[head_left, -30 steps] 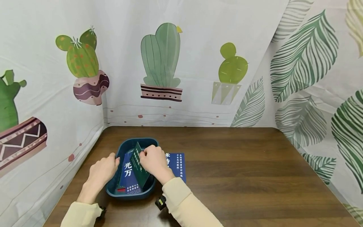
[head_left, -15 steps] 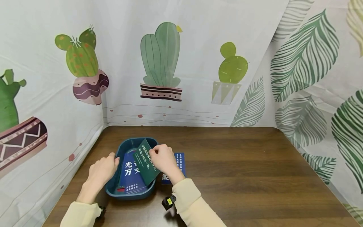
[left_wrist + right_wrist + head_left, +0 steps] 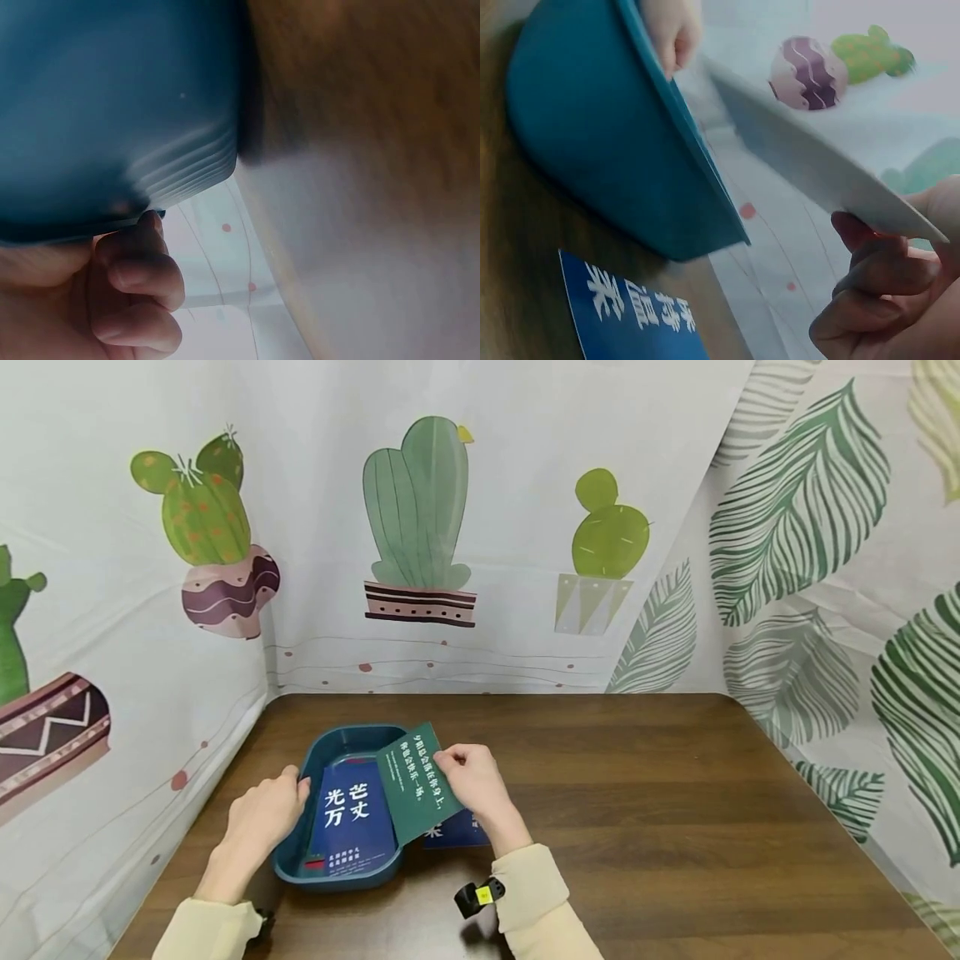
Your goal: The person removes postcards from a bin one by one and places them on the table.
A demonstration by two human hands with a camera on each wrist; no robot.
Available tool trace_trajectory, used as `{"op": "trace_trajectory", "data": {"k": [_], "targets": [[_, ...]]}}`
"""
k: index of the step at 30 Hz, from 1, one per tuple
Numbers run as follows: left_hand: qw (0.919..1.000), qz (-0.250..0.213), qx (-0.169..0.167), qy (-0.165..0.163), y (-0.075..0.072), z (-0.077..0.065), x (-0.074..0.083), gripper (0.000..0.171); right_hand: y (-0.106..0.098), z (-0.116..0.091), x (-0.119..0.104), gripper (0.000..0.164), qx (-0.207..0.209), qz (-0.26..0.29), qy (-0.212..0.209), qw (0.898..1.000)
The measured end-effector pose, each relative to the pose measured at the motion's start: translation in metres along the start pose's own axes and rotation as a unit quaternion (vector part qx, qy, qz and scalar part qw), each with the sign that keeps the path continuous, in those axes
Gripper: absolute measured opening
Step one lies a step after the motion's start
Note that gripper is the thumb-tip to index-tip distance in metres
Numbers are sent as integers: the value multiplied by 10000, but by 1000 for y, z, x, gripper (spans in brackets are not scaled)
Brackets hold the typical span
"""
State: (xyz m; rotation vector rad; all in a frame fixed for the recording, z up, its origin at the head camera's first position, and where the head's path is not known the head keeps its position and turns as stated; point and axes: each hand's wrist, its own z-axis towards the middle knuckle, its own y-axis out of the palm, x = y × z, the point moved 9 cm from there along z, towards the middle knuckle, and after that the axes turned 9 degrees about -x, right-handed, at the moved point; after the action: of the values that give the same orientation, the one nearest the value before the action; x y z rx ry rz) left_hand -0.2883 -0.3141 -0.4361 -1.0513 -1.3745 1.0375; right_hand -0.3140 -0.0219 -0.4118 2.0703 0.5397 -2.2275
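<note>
A green card (image 3: pixel 418 783) with white writing is pinched at its right edge by my right hand (image 3: pixel 474 781). It is held over the right rim of a blue plastic basin (image 3: pixel 341 882); the right wrist view shows the card (image 3: pixel 810 161) edge-on, above the rim. My left hand (image 3: pixel 264 814) grips the basin's left rim, and in the left wrist view its curled fingers (image 3: pixel 146 289) sit at that rim. Inside the basin lies a blue card (image 3: pixel 352 817) with large white characters, with red and green edges of other cards showing from under it.
Another blue card (image 3: pixel 457 837) lies on the wooden table (image 3: pixel 637 810) right of the basin, partly hidden by the green card and my right hand. A white curtain (image 3: pixel 517 527) printed with cacti and leaves stands behind and beside the table.
My right hand has drawn the green card out of the basin, up and to the right, turning its face more to view. The left hand has stayed on the rim.
</note>
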Motion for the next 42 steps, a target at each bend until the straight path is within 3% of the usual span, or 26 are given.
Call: {"op": "trace_trajectory", "data": {"k": [10,16,23,33,42], "targets": [[10000,-7,49,69,-1,1,-2,35,-37,-8,26,19,-232,400,476,9978],[9999,40,-85,-57,2,1,-4,37,-51,-14,44,20,-330,223,824,9958],[9999,35,-143,-75,4,2,-2,38,-52,-15,66,21,-567,310,1197,9907],[9997,27,-238,-107,5,1,-4,39,-42,-9,87,26,-734,396,1312,9878],[9998,9,-196,-74,4,2,-2,38,-42,-7,82,27,-401,-360,1277,9903]]}}
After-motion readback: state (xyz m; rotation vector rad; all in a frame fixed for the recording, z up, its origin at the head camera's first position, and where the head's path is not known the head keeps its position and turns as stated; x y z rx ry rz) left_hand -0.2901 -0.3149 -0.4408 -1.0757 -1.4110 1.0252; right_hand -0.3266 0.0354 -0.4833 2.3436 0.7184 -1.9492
